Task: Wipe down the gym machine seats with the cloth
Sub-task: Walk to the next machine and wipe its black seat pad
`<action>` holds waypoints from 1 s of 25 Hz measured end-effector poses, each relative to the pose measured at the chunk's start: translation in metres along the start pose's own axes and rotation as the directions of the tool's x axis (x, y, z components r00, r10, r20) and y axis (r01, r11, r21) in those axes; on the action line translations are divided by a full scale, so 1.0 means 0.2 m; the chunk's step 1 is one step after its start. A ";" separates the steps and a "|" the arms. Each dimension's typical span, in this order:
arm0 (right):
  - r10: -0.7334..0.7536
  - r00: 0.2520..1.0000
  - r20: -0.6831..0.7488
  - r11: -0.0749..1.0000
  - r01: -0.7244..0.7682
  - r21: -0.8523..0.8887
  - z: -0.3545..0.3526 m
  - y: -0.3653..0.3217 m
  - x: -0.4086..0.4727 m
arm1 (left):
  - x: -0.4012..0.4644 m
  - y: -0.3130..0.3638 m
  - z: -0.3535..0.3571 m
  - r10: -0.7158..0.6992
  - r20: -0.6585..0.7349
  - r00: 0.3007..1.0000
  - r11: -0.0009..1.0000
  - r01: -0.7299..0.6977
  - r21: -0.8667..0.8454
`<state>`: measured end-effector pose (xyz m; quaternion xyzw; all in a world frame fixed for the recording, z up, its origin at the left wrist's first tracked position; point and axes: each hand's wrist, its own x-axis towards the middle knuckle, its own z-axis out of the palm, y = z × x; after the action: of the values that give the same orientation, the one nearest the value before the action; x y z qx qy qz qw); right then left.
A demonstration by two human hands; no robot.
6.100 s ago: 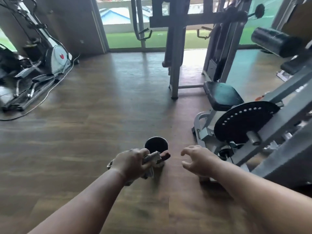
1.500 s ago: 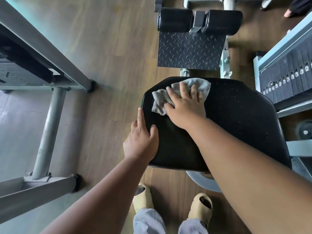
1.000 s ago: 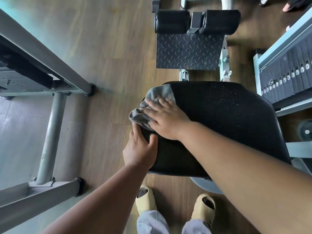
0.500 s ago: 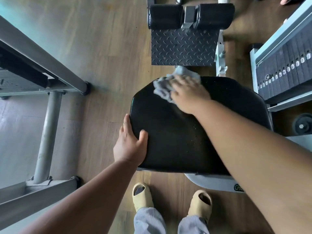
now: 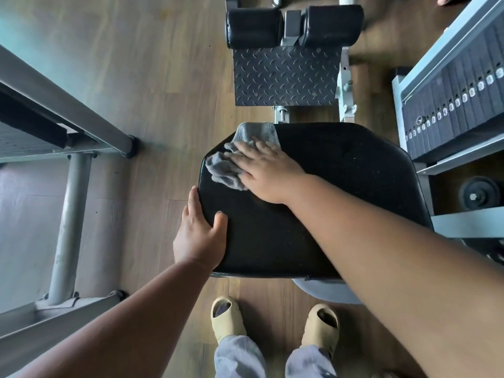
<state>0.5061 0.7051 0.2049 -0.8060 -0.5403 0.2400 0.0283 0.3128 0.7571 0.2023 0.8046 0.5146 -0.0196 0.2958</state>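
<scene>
A black padded machine seat [image 5: 341, 173] fills the middle of the head view, seen from straight above. A crumpled grey cloth [image 5: 231, 165] lies on the seat's far left corner, with part of it hanging over the far edge. My right hand [image 5: 268, 170] presses flat on the cloth, fingers spread toward the left. My left hand [image 5: 200, 233] grips the seat's left edge, thumb on top of the padding and fingers down its side. White specks dot the right part of the seat.
Beyond the seat are a diamond-plate footplate [image 5: 283, 77] and two black roller pads [image 5: 294, 25]. A weight stack [image 5: 458, 96] stands at right, a grey steel frame [image 5: 71, 214] at left. My feet in tan clogs [image 5: 227, 319] stand on the wood floor below the seat.
My right hand has slid the cloth from the seat's far edge toward the left corner. My left hand stays gripping the seat's left edge.
</scene>
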 end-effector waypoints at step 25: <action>0.178 0.977 -0.117 0.981 -0.166 0.103 0.02 0.34 -0.42 | 0.40 0.36 0.16 0.370 0.049 0.928 0.814 -0.349 0.463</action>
<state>0.5386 0.6023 0.2102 -0.8611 -0.4538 0.2152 0.0786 0.4197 0.7856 0.1819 0.9344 0.3398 -0.0682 0.0818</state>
